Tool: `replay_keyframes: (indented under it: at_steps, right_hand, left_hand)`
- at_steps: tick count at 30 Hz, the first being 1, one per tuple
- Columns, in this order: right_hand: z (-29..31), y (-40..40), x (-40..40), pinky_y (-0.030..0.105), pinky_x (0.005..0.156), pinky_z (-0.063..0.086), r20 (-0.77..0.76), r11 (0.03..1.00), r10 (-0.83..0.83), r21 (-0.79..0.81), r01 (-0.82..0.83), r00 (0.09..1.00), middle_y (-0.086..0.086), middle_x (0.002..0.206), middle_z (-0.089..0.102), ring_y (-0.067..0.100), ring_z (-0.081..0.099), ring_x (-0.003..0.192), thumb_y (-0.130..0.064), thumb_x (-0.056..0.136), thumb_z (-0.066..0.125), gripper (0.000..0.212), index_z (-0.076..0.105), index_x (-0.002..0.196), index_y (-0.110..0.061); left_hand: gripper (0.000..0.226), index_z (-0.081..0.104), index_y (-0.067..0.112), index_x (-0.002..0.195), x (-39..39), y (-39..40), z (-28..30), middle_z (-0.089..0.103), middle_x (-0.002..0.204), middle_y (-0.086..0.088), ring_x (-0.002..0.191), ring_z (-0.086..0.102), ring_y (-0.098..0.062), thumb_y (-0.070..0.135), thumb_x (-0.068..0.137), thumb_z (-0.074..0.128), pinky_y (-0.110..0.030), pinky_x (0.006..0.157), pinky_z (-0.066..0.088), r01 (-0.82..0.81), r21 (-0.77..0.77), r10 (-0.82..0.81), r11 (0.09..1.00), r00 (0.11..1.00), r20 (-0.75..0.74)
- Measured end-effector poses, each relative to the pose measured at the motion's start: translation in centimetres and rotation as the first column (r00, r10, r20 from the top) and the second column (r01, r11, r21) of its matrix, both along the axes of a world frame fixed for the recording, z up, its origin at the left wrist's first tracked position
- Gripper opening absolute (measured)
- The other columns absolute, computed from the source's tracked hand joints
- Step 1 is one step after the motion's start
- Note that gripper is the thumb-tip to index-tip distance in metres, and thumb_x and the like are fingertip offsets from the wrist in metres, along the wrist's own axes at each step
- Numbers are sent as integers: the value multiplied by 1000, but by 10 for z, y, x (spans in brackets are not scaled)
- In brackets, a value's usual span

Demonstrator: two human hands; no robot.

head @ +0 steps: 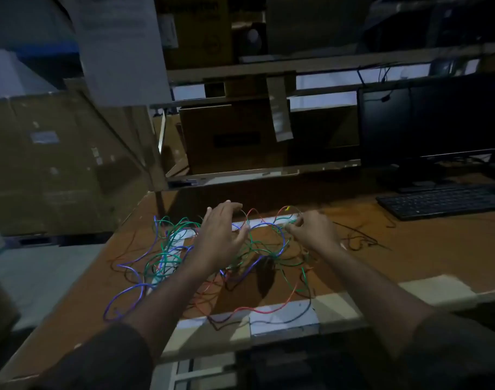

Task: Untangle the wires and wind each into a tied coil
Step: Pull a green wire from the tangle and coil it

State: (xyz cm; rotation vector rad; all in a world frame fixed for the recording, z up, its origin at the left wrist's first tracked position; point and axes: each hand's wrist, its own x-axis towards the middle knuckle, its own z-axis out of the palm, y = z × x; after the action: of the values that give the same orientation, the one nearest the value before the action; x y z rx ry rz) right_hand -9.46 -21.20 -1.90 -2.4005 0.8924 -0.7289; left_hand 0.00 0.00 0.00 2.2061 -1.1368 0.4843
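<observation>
A tangle of thin wires (167,249) in purple, green, red and black sprawls over the brown desk (395,254). My left hand (221,232) hovers over the middle of the tangle with fingers spread and slightly bent, near a raised red loop (252,213). My right hand (314,230) pinches a thin strand at the tangle's right end, close to a small yellow tip (288,208). A red wire (269,308) trails toward the front edge. The scene is dim and slightly blurred.
A black keyboard (443,201) and a dark monitor (429,125) stand at the back right. Cardboard boxes (57,164) fill the left and the shelves behind. A loose black wire (359,240) lies right of the tangle. White tape strips mark the desk's front edge.
</observation>
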Motion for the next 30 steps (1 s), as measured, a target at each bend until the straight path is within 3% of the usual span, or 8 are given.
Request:
replay_keyframes:
  at_steps: [3, 6, 10, 17, 21, 24, 27, 30]
  right_hand:
    - [-9, 2, 10, 30, 51, 50, -14, 1000, 5, 12, -5, 1000, -4, 68, 67, 11, 60, 58, -46, 87, 76, 27, 71, 77, -22]
    - [-12, 3, 16, 38, 59, 61, 39, 998, -5, 57, 3, 999, -5, 80, 71, 13, 66, 68, -33, 84, 78, 12, 68, 84, -26]
    - [-10, -8, 18, 38, 61, 60, 139, 995, -37, 98, 23, 990, -6, 89, 69, 13, 66, 74, -29, 88, 74, 15, 64, 99, -30]
    - [-23, -9, 26, 41, 74, 62, 22, 979, 22, 203, -26, 1000, -5, 96, 71, 15, 68, 85, -36, 86, 78, 24, 66, 104, -25]
    - [-11, -1, 20, 26, 67, 58, 334, 977, -8, 202, -63, 943, -9, 99, 65, 12, 68, 90, -18, 95, 69, 19, 63, 112, -23]
    - [8, 18, 11, 24, 68, 57, 535, 979, 124, 73, -191, 836, -12, 97, 66, 7, 68, 87, -18, 97, 68, 15, 63, 108, -25]
    - [26, 35, -2, 20, 65, 55, 585, 949, 262, -10, -317, 767, -11, 95, 69, 4, 70, 80, -14, 97, 68, 14, 65, 108, -22]
    - [42, 47, -17, 12, 68, 52, 553, 899, 409, -106, -425, 726, -13, 94, 70, -3, 69, 85, -3, 97, 64, 19, 68, 108, -18]
  left_hand:
    - [48, 47, 22, 146, 0, -5, -1, 53, 144, 6, 139, 42, -9, 38, 102, 60, -44, 130, 15, 33, -44, -34, 999, 999, -26]
    - [46, 47, 26, 144, -3, -10, -4, 55, 137, 10, 130, 45, -3, 40, 101, 61, -43, 126, 25, 81, -60, -84, 995, 996, -36]
    - [44, 47, 32, 142, -7, -20, -3, 58, 127, 18, 121, 53, -3, 41, 101, 61, -35, 101, 49, 141, -67, -147, 988, 985, -91]
    - [44, 45, 36, 140, -13, -38, -8, 58, 124, 22, 113, 56, -2, 46, 100, 59, -33, 88, 51, 178, -64, -184, 982, 977, -112]
    - [39, 50, 32, 138, -13, -39, -5, 62, 120, 21, 119, 56, 0, 41, 101, 60, -36, 97, 52, 201, -118, -217, 972, 966, -143]
    - [35, 54, 27, 137, -7, -38, 4, 63, 118, 16, 114, 60, -1, 34, 103, 59, -42, 95, 57, 176, -252, -226, 952, 956, -186]
    - [42, 51, 25, 140, -5, -36, 21, 56, 131, 9, 121, 57, -5, 20, 100, 64, -38, 98, 57, 182, -376, -219, 909, 974, -58]
    - [60, 46, 22, 147, -6, -29, 45, 43, 148, 1, 139, 43, -12, 14, 93, 72, -26, 110, 44, 194, -359, -96, 913, 957, 273]
